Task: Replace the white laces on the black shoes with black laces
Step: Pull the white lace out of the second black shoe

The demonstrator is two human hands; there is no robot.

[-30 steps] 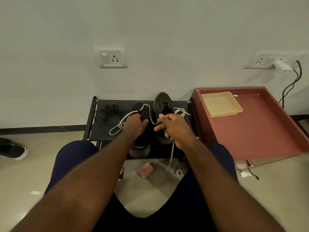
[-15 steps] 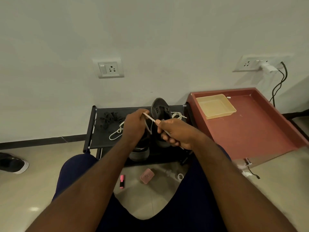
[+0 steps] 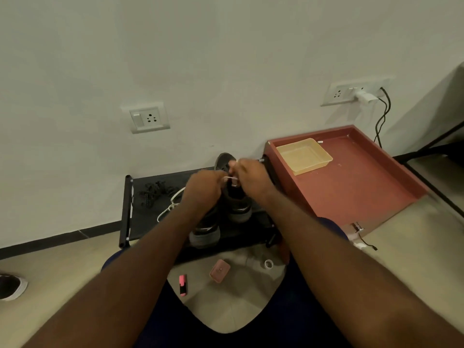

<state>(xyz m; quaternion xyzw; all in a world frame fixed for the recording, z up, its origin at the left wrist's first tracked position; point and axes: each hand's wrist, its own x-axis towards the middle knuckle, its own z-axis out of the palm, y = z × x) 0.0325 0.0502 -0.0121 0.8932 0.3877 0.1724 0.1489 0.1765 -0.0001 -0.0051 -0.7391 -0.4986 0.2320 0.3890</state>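
Left hand (image 3: 203, 189) and right hand (image 3: 251, 177) shift toward 12 o'clock; the white lace (image 3: 229, 177) between them shortens.

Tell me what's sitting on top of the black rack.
Two black shoes, a pile of black laces and a loose white lace lie on the rack. The left hand and right hand cover the shoes' middles, hiding the eyelets.

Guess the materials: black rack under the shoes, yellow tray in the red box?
Black rack: the frame looks like matte black metal or plastic tubing, with round bars and capped ends. Its shelf looks like taut matte fabric, with no shine.
Yellow tray: likely thin moulded plastic, with pale walls that look semi-translucent and a rolled rim.
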